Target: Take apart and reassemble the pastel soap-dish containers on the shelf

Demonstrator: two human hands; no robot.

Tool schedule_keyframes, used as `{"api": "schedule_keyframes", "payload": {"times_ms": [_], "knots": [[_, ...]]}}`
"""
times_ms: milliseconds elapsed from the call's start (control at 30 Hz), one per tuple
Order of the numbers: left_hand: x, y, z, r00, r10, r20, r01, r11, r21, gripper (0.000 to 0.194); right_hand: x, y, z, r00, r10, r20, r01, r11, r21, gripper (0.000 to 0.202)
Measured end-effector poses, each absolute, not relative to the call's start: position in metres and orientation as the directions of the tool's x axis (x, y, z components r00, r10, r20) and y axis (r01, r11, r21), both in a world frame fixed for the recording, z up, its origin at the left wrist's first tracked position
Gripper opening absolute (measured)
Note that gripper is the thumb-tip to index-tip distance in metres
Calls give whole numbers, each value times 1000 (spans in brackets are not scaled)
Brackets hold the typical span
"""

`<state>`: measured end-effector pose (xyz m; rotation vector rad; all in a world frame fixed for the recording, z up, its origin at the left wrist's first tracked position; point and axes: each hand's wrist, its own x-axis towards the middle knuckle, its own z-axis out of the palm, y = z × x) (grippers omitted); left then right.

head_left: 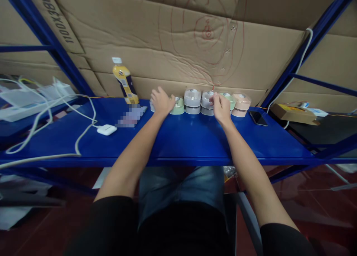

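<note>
A row of small rounded plastic boxes with translucent lids stands along the back of the blue shelf. My left hand (162, 101) is over the left end, fingers apart, partly covering a pale box (152, 106). Its thumb is close to a green box (178, 106). My right hand (222, 107) has curled fingers at the right side of a grey stacked box (207, 105), in front of another green box (229, 100); whatever its fingers hold is hidden. Between my hands stands a grey two-high stack (192, 101). A peach stack (241, 104) ends the row.
A yellow drink bottle (125, 81) stands left of the row, near a pixelated flat item (131, 116). A white charger-like case (107, 129) and cables (79, 137) lie at left. A phone (258, 118) lies at right. Cardboard (134, 36) backs the blue shelf (192, 144).
</note>
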<state>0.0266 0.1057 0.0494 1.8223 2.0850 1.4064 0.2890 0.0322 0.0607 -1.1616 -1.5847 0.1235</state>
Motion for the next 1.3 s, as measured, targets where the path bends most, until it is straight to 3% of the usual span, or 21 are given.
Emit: {"api": "schedule_keyframes", "payload": {"times_ms": [200,467,667,800,933,1033,1167,1300], "knots": [[-21,102,33,-353,856,377,817,86,570,88,287,33,59,98,715,692,585,522,-621,70],[-12,103,31,-329,892,309,844,131,520,82,285,38,52,104,692,714,542,563,-624,71],[-19,102,47,-416,824,386,745,65,664,74,286,36,53,82,716,693,537,554,-636,67],[-26,92,66,-427,741,519,628,-170,759,70,285,32,54,43,697,716,586,563,-583,64],[-15,54,62,-66,702,709,606,-536,588,79,279,22,57,-105,603,791,612,666,-426,56],[-3,24,46,235,725,647,498,-662,561,91,276,16,58,-257,562,786,570,745,-346,87],[-3,9,31,532,675,510,346,-724,597,101,274,15,52,-514,614,598,521,778,-351,118],[-11,12,24,630,635,447,317,-736,598,108,267,14,42,-644,660,386,528,749,-400,115]]}}
